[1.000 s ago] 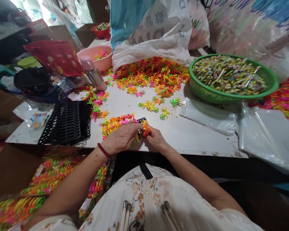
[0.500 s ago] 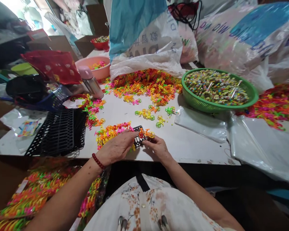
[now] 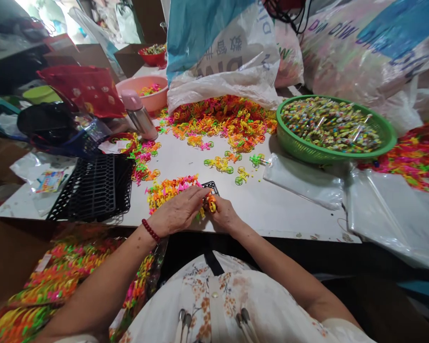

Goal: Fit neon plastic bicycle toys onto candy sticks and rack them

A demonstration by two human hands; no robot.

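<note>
Head view looks down on a white table point(image 3: 186, 157) crowded with small neon plastic bicycles. Both hands meet at the near edge: the left hand point(image 3: 178, 212) lies knuckles-up with its fingers curled down onto a small black rack point(image 3: 210, 186) that already carries a row of bicycles point(image 3: 168, 188) in orange, pink and yellow, and the right hand point(image 3: 224, 215) pinches an orange and yellow bicycle point(image 3: 210, 202) between thumb and fingers right against the rack's near end. A red bead bracelet point(image 3: 150, 230) sits on the left wrist. To the left of the hands a stack of larger black trays point(image 3: 93, 188) rests flat on the table. Just beyond the rack a few loose bicycles point(image 3: 221, 164) lie scattered, and farther back a big heap of them point(image 3: 225, 116) spills from under a white and blue sack point(image 3: 221, 52). A green basket point(image 3: 296, 145) full of small wrapped sweets stands to the right of the heap, with clear plastic bags point(image 3: 303, 178) lying flat in front of it. A pink-capped steel flask point(image 3: 140, 114) lies tilted near a pink bowl point(image 3: 143, 90) at the back left. Down beside the person's left arm, filled bags of bicycles point(image 3: 53, 281) are piled in a box.
</note>
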